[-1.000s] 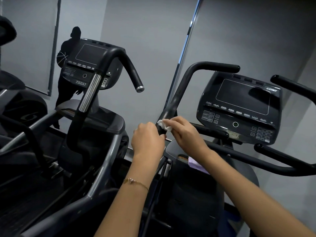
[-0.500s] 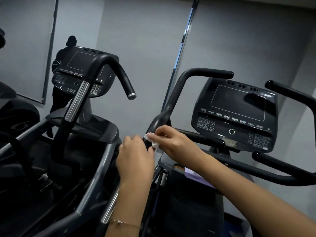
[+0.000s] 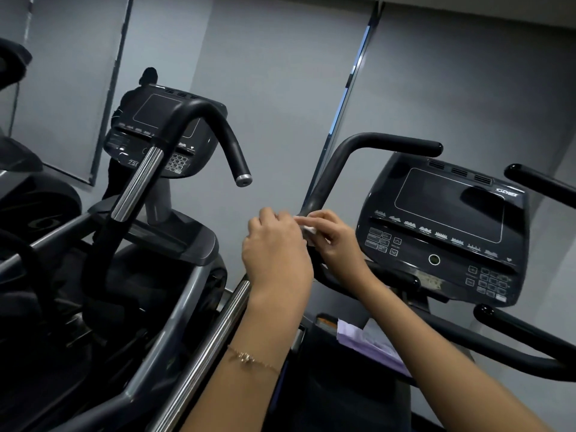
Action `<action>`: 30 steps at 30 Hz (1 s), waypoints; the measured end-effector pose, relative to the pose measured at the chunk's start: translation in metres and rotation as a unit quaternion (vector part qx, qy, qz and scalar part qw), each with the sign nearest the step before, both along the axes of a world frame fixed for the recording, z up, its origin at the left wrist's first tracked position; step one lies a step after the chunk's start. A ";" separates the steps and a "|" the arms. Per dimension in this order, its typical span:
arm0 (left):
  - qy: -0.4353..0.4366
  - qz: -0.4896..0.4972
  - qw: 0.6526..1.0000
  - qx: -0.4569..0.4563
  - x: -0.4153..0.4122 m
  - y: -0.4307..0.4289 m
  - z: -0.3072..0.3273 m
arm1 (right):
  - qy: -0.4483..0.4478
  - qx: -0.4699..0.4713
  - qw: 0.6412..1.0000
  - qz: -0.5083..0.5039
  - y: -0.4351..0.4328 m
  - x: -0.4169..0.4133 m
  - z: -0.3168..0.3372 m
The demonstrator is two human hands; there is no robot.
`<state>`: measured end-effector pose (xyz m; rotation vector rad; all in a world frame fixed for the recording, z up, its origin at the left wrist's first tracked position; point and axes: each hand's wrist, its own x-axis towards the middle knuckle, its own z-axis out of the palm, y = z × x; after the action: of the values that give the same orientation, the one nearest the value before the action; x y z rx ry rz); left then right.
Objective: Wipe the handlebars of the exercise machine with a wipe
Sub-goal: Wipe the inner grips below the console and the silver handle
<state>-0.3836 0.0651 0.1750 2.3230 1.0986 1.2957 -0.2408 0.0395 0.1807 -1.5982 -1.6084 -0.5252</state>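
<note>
Right hand [image 3: 339, 241] first: its fingers are curled, pinching the white wipe [image 3: 309, 229] against the lower stretch of the black handlebar [image 3: 330, 169], just left of the console [image 3: 445, 219]. Our left hand [image 3: 277, 254] curls in beside it, knuckles toward us; whether it grips bar or wipe, we cannot tell. We judge the wiping is under way, low on the bar. Next we'd slide the wipe up round the bend to the tip.

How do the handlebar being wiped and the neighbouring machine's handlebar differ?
The wiped handlebar has a black tip; the neighbouring handlebar hooks down to a silver cap. The right hand presses a wipe on the wiped handlebar; nothing touches the neighbouring handlebar. Both are black tubes.
</note>
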 end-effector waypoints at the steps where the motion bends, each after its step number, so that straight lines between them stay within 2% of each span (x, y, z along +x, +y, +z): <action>1: 0.015 0.013 1.000 0.008 0.009 0.002 0.003 | 0.005 -0.011 1.000 -0.015 0.004 0.006 0.004; 4: 0.058 0.023 0.997 0.048 0.036 0.003 0.019 | 0.077 -0.060 0.993 -0.069 0.026 0.028 0.019; 9: 0.240 0.012 0.969 0.048 0.109 0.001 0.037 | 0.184 -0.153 0.967 -0.088 0.032 0.053 0.034; 11: 0.301 0.023 0.951 0.071 0.163 0.022 0.024 | 0.205 -0.132 0.966 -0.089 0.039 0.067 0.038; 12: 0.302 0.013 0.949 0.086 0.184 0.032 0.021 | 0.220 -0.117 0.965 -0.086 0.046 0.072 0.040; 14: 0.355 0.098 0.923 0.108 0.163 0.017 0.028 | 0.218 -0.106 0.965 -0.097 0.056 0.084 0.047; 15: 0.378 0.104 0.911 0.125 0.143 0.009 0.027 | 0.205 -0.100 0.968 -0.106 0.060 0.090 0.051; 19: 0.372 0.140 0.893 0.209 0.139 0.017 0.012 | 0.100 -0.128 0.976 -0.145 0.068 0.119 0.078; 20: 0.378 0.150 0.890 0.208 0.136 0.016 0.012 | 0.102 -0.106 0.977 -0.154 0.072 0.125 0.082; 22: 0.403 0.157 0.882 0.186 0.133 0.012 0.015 | 0.168 -0.027 0.977 -0.128 0.075 0.123 0.082; 24: 0.389 0.174 0.881 0.208 0.133 0.011 0.013 | 0.195 0.008 0.976 -0.099 0.075 0.115 0.062; 27: 0.366 0.170 0.885 0.231 0.138 0.016 0.015 | 0.102 -0.056 0.988 -0.106 0.064 0.107 0.022; 30: 0.363 0.179 0.878 0.256 0.138 0.017 0.017 | 0.078 -0.073 0.985 -0.136 0.057 0.118 0.028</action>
<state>-0.2456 0.0821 0.1916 3.2844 1.6181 0.8792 -0.1232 0.0966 0.2084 -1.9361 -1.3458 -0.4175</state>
